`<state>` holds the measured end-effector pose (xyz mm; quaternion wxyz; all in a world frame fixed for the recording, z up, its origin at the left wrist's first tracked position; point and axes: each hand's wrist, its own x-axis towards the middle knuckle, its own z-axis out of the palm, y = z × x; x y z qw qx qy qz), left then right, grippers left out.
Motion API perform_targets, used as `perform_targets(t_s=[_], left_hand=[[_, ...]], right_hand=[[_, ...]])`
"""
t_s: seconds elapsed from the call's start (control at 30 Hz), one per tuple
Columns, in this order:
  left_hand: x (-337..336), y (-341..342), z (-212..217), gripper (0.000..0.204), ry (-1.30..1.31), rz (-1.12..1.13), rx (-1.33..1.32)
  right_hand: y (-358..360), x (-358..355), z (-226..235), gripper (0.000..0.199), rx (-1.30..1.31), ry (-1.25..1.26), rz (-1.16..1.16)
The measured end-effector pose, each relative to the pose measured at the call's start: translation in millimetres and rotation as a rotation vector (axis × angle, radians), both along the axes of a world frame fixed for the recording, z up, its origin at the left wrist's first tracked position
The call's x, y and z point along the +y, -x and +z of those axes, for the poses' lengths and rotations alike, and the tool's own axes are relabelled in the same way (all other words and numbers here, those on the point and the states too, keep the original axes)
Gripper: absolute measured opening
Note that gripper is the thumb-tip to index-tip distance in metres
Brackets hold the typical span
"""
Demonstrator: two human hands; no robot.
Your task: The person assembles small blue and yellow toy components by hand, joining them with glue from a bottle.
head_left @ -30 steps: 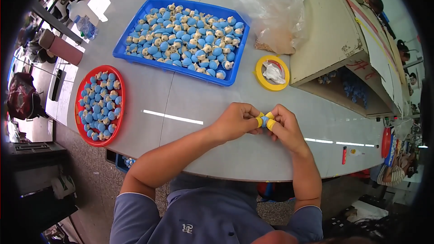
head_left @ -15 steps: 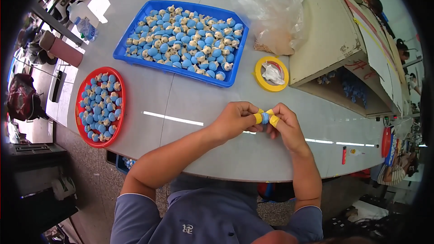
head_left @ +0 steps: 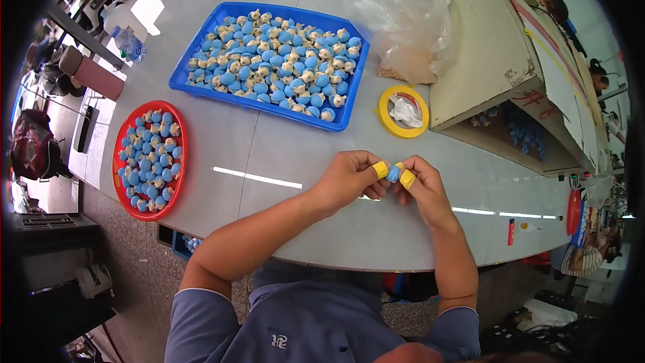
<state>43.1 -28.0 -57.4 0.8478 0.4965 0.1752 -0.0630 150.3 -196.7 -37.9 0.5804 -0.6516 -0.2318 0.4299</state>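
Observation:
Between my two hands, just above the grey table, is a small blue and cream figurine piece (head_left: 393,174). My left hand (head_left: 356,176) pinches it from the left, and my right hand (head_left: 424,187) grips it from the right. Yellow tape wraps the thumbs and fingertips of both hands. Many similar pieces fill a blue tray (head_left: 259,106) beyond my hands. More of them lie in a red round tray (head_left: 183,181) to the left. The undersides of my fingers and part of the held piece are hidden.
A yellow tape roll (head_left: 384,115) with crumpled white material inside lies beyond my hands. Behind it is a clear plastic bag (head_left: 403,23). An open-fronted cabinet (head_left: 470,60) stands at the right. A pink bottle (head_left: 97,75) is at the left, a red lighter-like item (head_left: 511,232) at the right.
Both thumbs have shifted slightly on the piece, and more of its blue surface shows between them. The hands stay in nearly the same place; the trays look unchanged.

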Motion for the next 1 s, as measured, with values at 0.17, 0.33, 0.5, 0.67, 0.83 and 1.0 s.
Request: perform_targets(t_s=[0.17, 0.33, 0.5, 0.67, 0.83, 1.0], left_hand=[[-1.9, 0.0, -5.7, 0.026, 0.003, 0.021, -0.024], [-3.7, -2.8, -9.8, 0.025, 0.040, 0.061, -0.039], [-1.5, -1.5, -13.8, 0.023, 0.050, 0.076, -0.080], [-0.6, -1.0, -7.3, 0.027, -0.003, -0.013, -0.049], [-2.7, 0.8, -11.4, 0.030, 0.012, -0.037, -0.057], [-6.6, 0.7, -10.8, 0.031, -0.038, -0.072, -0.066]], right_hand=[[6.6, 7.2, 5.8, 0.015, -0.080, -0.038, -0.046], [11.5, 4.3, -10.8, 0.027, -0.308, -0.108, -0.087], [15.4, 4.0, -11.1, 0.036, -0.477, -0.030, -0.093], [17.9, 6.6, -12.6, 0.042, -0.720, -0.126, -0.108], [19.7, 4.6, -10.8, 0.045, -0.866, -0.137, -0.086], [19.3, 0.6, -14.3, 0.045, -0.966, -0.147, -0.080]])
